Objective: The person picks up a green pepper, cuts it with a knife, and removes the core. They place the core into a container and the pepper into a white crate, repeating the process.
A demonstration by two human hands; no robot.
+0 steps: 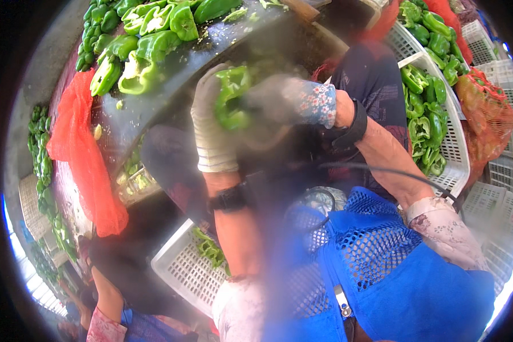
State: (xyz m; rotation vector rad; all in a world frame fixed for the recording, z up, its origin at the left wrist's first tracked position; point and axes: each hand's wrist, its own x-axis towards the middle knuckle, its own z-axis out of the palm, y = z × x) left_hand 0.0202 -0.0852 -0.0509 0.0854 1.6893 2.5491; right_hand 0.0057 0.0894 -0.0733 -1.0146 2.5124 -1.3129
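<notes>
A cut-open green bell pepper (233,94) is gripped in my left hand (208,111), which wears a pale striped glove. My right hand (288,100), in a grey glove with a floral cuff, is at the pepper's right side. Its fingers are smeared by motion, so whether they hold anything cannot be made out. Beyond my hands, several halved bell peppers (154,48) lie on a dark work surface (171,91) scattered with seeds and bits.
White crates (456,145) of green peppers stand at my right, beside a red net bag (484,108). Another red net (88,159) hangs over the surface's left edge. A white basket (182,273) with pepper pieces sits low left. Another person's arm (105,293) shows at lower left.
</notes>
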